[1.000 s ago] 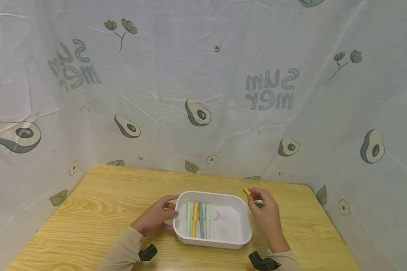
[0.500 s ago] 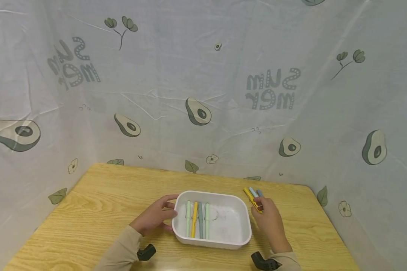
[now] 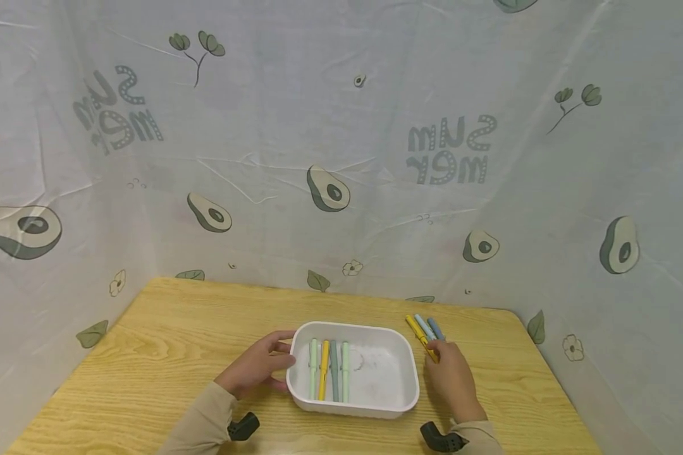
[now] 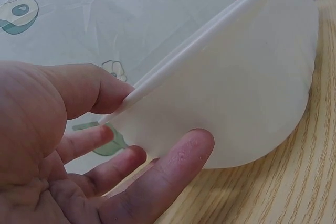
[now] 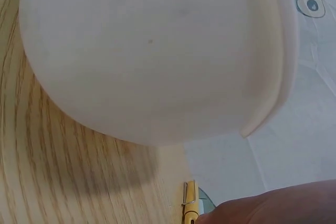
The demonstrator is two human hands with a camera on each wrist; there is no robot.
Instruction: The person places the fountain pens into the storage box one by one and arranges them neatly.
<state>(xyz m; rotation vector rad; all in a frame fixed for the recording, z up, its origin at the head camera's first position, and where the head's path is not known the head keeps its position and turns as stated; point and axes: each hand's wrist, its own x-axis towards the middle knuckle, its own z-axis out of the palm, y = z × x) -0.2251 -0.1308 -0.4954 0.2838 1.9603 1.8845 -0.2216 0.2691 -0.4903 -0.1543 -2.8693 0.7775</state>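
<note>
White plastic tray [image 3: 382, 373]: four slim pale-green, yellow, grey pens [image 3: 324, 370]
Wood table [image 3: 222, 309], right: three yellow, blue pens [image 3: 424, 327]
Progress: probably midway
Left hand [image 3: 257, 364]: spread, touching tray
Right hand [image 3: 452, 376]: at table yellow, can't tell grip

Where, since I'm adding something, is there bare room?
Free: table left of the left hand and right of the right hand; the white tray right of its four pens. Crowded: the tray's left half and around the three pens outside.
</note>
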